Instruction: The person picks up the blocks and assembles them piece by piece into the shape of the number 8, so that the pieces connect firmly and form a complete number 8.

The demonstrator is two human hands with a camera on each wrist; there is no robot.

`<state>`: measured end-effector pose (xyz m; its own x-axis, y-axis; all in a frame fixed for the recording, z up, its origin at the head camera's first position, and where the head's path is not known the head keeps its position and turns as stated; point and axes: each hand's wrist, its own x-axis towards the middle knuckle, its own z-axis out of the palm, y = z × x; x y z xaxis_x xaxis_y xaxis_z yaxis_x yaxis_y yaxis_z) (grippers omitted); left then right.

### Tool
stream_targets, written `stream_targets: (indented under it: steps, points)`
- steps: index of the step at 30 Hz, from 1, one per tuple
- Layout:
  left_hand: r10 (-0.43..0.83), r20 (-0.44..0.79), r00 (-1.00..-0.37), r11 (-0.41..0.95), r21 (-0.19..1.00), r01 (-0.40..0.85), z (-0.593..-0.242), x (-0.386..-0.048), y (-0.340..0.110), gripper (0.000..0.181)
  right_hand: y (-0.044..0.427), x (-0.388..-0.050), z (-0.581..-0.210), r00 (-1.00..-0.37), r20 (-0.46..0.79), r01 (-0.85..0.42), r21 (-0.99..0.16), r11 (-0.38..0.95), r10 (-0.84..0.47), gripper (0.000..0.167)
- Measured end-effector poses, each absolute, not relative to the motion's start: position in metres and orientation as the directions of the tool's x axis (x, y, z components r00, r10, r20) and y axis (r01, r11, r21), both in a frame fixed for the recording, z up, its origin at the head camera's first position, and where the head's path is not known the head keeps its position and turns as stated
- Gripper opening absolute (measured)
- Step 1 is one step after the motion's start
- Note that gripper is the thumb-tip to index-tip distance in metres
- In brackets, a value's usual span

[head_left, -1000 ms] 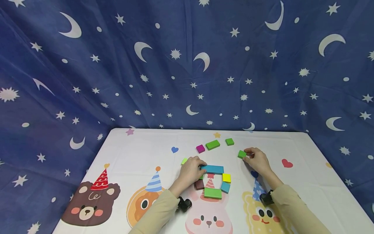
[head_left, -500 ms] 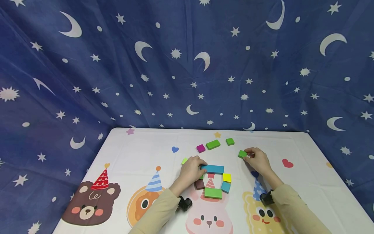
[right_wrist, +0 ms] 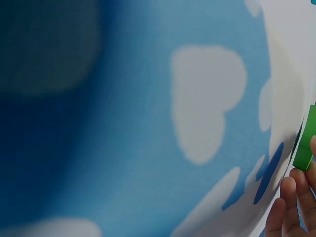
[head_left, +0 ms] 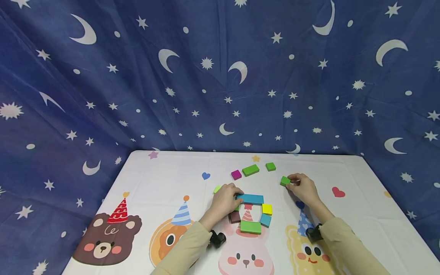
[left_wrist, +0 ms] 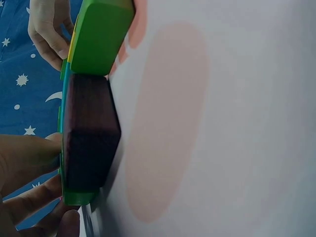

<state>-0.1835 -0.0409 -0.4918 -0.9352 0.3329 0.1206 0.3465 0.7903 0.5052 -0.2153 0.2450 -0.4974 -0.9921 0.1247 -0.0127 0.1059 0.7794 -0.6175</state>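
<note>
On the table, the left hand (head_left: 225, 200) pinches the left end of a long blue block (head_left: 252, 199), the back side of a ring of blocks. A yellow block (head_left: 267, 209) and a smaller blue block (head_left: 265, 220) form its right side, a long green block (head_left: 250, 227) its front. On its left lie a dark brown block (head_left: 235, 217) and a green one partly hidden by the left hand. Further right, the right hand (head_left: 304, 189) pinches a small green block (head_left: 284, 181) between thumb and fingers; the right wrist view shows this green block (right_wrist: 305, 143) at its edge.
Behind the ring lie a magenta block (head_left: 236, 175), a long green block (head_left: 251, 170) and a small green block (head_left: 270, 166). A lime block (head_left: 217, 189) shows just behind the left hand. A starry blue curtain (head_left: 213, 95) hangs beyond the table.
</note>
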Motion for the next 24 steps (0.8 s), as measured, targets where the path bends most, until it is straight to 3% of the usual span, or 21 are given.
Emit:
stream_targets:
  steps: [24]
  points:
    - [0.334, 0.108, -0.936, 0.796, 0.499, 0.342, -0.4909, -0.1832, -0.0408, 0.021, 0.2367, -0.2112, -0.4869, -0.997, 0.009, 0.048, -0.640, 0.767, 0.070, 0.037]
